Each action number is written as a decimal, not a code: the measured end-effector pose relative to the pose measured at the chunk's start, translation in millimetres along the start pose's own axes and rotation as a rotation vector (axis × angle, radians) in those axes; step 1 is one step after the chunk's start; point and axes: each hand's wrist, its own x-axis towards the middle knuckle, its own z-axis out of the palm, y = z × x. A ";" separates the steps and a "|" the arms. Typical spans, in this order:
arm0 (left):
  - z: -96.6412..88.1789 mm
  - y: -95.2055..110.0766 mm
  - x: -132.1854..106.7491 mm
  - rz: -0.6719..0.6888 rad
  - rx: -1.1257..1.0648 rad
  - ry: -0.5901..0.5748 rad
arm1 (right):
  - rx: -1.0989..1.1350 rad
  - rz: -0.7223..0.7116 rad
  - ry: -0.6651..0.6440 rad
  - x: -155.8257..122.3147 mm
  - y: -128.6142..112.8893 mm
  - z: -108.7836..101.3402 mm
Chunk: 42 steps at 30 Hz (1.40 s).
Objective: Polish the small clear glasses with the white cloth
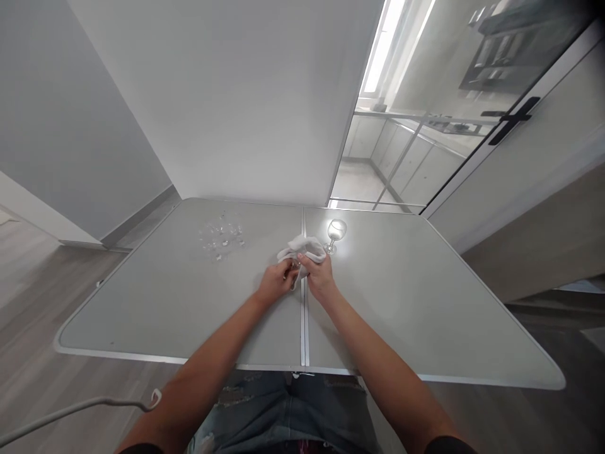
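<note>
Over the seam of the folding table (378, 302), both my hands are closed around a bunched white cloth (307, 246). My left hand (276, 281) grips a clear glass (296, 264), of which only a shiny bit shows between the fingers; cloth and fingers hide the rest. The cloth is gathered in my right hand (321, 275), thumb on top, pressed against the glass. Just beyond the right hand, a stemmed wine glass (336, 231) stands upright on the table. Several more clear glasses (222, 236) are grouped at the back left, their outlines faint.
A white wall (255, 113) meets the table's far edge. At the right is a glass-paned door with a black handle (515, 120), a kitchen showing through it. A grey cable (94, 402) crosses the lower left, near my left forearm.
</note>
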 end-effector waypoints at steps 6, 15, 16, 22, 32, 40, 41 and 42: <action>-6.4 4.5 7.1 -0.382 -0.754 -0.502 | 0.094 0.156 -0.144 6.1 -0.9 -19.2; -13.7 2.5 4.2 -0.483 -0.773 -0.521 | -0.033 0.082 -0.112 6.4 -6.4 -13.2; -9.5 4.4 4.0 -0.401 -0.641 -0.429 | -0.109 0.019 -0.061 7.3 -6.9 -12.1; 3.4 2.0 -1.6 0.023 0.339 -0.054 | -0.734 -0.324 -0.205 8.6 -17.8 -17.4; -14.8 2.8 -2.4 0.333 0.295 -0.160 | -0.411 0.054 -0.407 8.3 -36.0 -31.9; -1.9 9.2 -7.6 -0.101 -0.316 -0.222 | 0.179 0.155 -0.008 4.2 -11.8 -12.5; 0.0 8.6 -6.1 -0.135 -0.394 -0.230 | 0.216 0.146 0.001 3.7 -8.4 -7.2; 1.6 8.0 -4.1 -0.155 -0.459 -0.227 | 0.234 0.141 0.008 2.9 -5.2 -2.6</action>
